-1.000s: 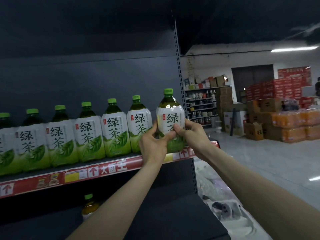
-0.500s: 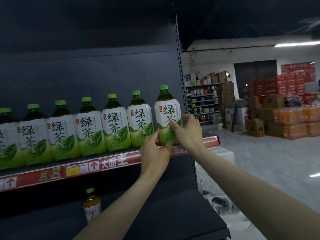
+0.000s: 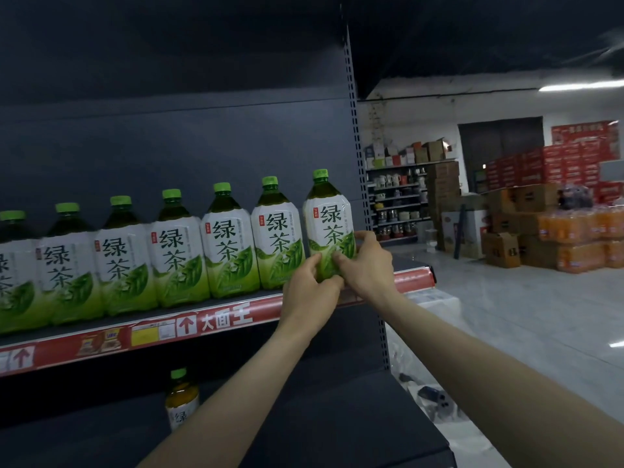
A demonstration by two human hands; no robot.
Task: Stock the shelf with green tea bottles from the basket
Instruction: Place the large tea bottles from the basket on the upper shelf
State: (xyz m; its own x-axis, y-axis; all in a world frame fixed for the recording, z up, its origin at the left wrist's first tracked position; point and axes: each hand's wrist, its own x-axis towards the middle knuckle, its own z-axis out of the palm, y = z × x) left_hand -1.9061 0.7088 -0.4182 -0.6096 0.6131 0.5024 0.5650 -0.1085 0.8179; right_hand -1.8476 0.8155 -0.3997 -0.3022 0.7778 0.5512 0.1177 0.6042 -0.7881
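Head view: green-capped bottle, white-green label, upright at row end; left hand, right hand both gripping it.

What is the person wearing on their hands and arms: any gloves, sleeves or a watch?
Nothing that shows. The left hand and right hand are bare, with no gloves or rings in view. The left forearm and right forearm are uncovered down to the frame's edge, with no sleeve, watch or wristband visible.
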